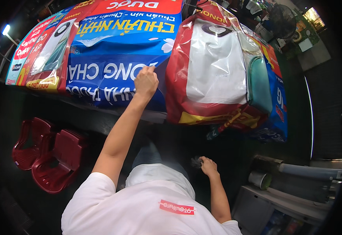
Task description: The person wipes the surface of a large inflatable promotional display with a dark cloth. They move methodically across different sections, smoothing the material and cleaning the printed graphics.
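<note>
My left hand (pixel 146 83) is raised in front of a blue printed banner sheet (pixel 116 49) that drapes over a long, bulky shape. Its fingers are pressed together against or just before the sheet; whether they pinch a fold or some small thing is hidden. Low at my right side, my right hand (pixel 209 166) closes on a small crumpled grey wad (pixel 196 161), whose material I cannot make out. To the right of the blue sheet lies a glossy red and white banner sheet (pixel 216 62), creased over another covered bulk.
Two dark red plastic chairs (pixel 63 158) stand at the left. At the lower right are a grey cabinet (pixel 273 201), a metal pot (pixel 259 179) and a pale pipe (pixel 310 171). A fan (pixel 282 21) stands at the far right. A multicoloured rolled end (pixel 224 127) hangs below the red sheet.
</note>
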The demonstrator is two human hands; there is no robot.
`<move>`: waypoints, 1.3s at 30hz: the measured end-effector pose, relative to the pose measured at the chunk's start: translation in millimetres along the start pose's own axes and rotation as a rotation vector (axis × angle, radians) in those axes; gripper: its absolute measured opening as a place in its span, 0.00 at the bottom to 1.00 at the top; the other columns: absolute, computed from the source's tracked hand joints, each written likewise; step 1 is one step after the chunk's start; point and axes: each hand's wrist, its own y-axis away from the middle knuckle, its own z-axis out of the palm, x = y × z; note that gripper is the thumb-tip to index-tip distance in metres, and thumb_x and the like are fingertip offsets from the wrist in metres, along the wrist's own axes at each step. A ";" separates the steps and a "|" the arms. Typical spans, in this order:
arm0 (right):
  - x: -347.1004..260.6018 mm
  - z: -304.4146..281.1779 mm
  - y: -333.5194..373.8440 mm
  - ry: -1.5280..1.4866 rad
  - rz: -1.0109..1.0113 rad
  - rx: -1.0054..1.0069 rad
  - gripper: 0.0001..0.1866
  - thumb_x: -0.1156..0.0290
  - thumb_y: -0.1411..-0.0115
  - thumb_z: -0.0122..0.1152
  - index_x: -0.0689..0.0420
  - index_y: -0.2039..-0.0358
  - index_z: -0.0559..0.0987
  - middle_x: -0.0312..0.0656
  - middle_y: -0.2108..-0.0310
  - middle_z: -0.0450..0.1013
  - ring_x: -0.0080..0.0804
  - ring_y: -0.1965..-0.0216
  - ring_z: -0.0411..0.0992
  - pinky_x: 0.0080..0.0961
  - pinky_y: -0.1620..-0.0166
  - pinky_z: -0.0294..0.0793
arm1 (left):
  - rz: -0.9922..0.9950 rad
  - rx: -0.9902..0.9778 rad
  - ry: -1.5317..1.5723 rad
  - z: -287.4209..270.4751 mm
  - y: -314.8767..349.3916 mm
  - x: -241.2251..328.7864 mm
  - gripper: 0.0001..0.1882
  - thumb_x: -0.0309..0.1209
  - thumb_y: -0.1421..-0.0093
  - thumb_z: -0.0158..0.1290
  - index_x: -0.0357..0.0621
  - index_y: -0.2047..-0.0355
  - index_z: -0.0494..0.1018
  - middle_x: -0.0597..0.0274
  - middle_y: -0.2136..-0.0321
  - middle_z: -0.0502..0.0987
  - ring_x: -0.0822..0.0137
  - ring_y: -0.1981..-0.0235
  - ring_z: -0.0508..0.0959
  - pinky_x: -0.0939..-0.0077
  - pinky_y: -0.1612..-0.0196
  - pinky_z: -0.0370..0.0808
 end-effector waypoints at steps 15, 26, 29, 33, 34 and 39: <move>-79.6 -60.6 -10.2 0.076 -0.232 -0.185 0.16 0.68 0.37 0.53 0.49 0.49 0.76 0.46 0.52 0.76 0.48 0.49 0.73 0.42 0.48 0.72 | 0.013 -0.398 0.075 -4.3 21.1 45.6 0.27 0.23 0.50 0.47 0.40 0.46 0.70 0.42 0.51 0.74 0.45 0.49 0.74 0.55 0.46 0.72; -219.2 -201.6 -37.7 -1.225 -0.608 -0.074 0.14 0.67 0.31 0.50 0.64 0.54 0.76 0.40 0.61 0.77 0.26 0.57 0.74 0.22 0.51 0.72 | -0.228 -0.165 0.284 -31.0 91.4 -128.8 0.16 0.29 0.42 0.50 0.41 0.53 0.75 0.48 0.47 0.73 0.50 0.43 0.71 0.61 0.41 0.67; -309.2 -211.2 -86.0 -1.187 -0.822 0.060 0.17 0.64 0.28 0.45 0.62 0.49 0.73 0.42 0.56 0.76 0.28 0.53 0.73 0.24 0.47 0.71 | -0.378 0.005 0.102 -55.3 82.2 -209.2 0.20 0.30 0.41 0.50 0.37 0.49 0.71 0.47 0.42 0.67 0.48 0.38 0.64 0.52 0.37 0.62; -444.7 -127.4 -156.7 -0.779 -1.037 0.059 0.21 0.74 0.33 0.48 0.56 0.39 0.68 0.47 0.37 0.65 0.39 0.32 0.55 0.36 0.32 0.51 | -0.469 -0.039 -0.183 -67.5 69.8 -309.5 0.33 0.38 0.36 0.49 0.32 0.36 0.55 0.44 0.33 0.52 0.45 0.30 0.46 0.32 0.35 0.47; -476.7 -94.4 -174.1 -0.647 -1.017 0.067 0.26 0.73 0.35 0.51 0.52 0.35 0.64 0.50 0.31 0.54 0.44 0.27 0.44 0.45 0.30 0.41 | -0.463 -0.067 -0.219 -69.3 69.6 -328.6 0.34 0.39 0.36 0.48 0.31 0.36 0.55 0.44 0.33 0.51 0.45 0.29 0.46 0.33 0.35 0.46; -604.5 4.8 -261.3 0.100 -0.976 0.223 0.33 0.62 0.41 0.59 0.48 0.35 0.63 0.50 0.31 0.52 0.50 0.30 0.48 0.57 0.32 0.42 | -0.399 -0.239 -0.178 -68.3 79.6 -366.0 0.41 0.43 0.38 0.52 0.31 0.33 0.49 0.42 0.30 0.45 0.46 0.28 0.41 0.34 0.33 0.39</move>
